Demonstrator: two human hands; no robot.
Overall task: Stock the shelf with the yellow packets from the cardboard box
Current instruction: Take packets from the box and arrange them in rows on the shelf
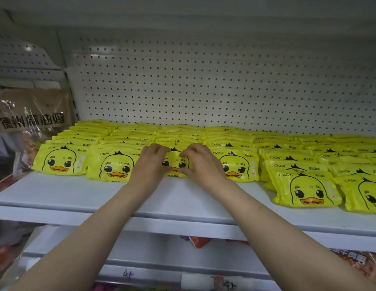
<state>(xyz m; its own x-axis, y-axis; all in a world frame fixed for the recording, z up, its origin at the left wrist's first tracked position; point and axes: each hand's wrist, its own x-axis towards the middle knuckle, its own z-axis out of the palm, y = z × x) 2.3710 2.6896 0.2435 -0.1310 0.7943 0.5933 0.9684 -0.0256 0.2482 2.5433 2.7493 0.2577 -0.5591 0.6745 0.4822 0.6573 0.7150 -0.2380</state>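
Both hands are seen from the head camera reaching over the shelf (172, 198): the left hand (150, 162) and the right hand (198, 162) are curled round the two ends of one yellow packet (175, 163), which is pinched between fingers and thumbs and held upright at the front of the middle row. That packet is set between neighbouring front packets, one with a duck face just to its left (113, 164) and another just to its right (235, 166), and it touches the row stacked behind it. More rows of yellow packets (304, 185) are lined up further to the right and stand nearer the shelf edge, backed by a white pegboard wall (204, 91). A brown wrapped product (31, 114) is stood at the far left. The cardboard box is not in view. The step in hand is judged to be the seating of this packet; it would be done well if the packet were pressed back flush against its row, its face kept forward and level with its neighbours, and both ends released together so it is not tipped.
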